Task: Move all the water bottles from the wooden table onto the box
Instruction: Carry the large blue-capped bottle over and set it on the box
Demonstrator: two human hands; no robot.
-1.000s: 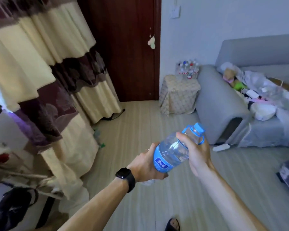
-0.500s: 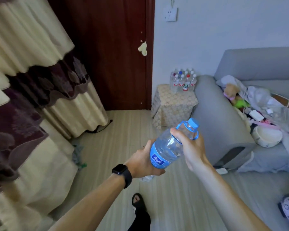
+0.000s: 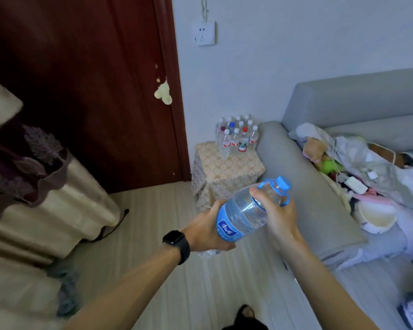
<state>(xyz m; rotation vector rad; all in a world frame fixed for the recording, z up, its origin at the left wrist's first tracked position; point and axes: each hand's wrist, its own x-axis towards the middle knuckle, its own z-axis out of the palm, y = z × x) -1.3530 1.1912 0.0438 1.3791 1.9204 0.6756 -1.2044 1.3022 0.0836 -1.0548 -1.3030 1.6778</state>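
Water bottle looks full-ish, so guessing hefty, thin squishy plastic, slick. Left hand fingers wrapped round label end, right hand round shoulder. Box at 12 o'clock.

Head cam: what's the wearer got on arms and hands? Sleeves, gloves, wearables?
Forearms bare, no sleeves or gloves in view. A black smartwatch sits on the wrist of the left hand: dark rectangular face, black band. The right hand shows nothing worn.
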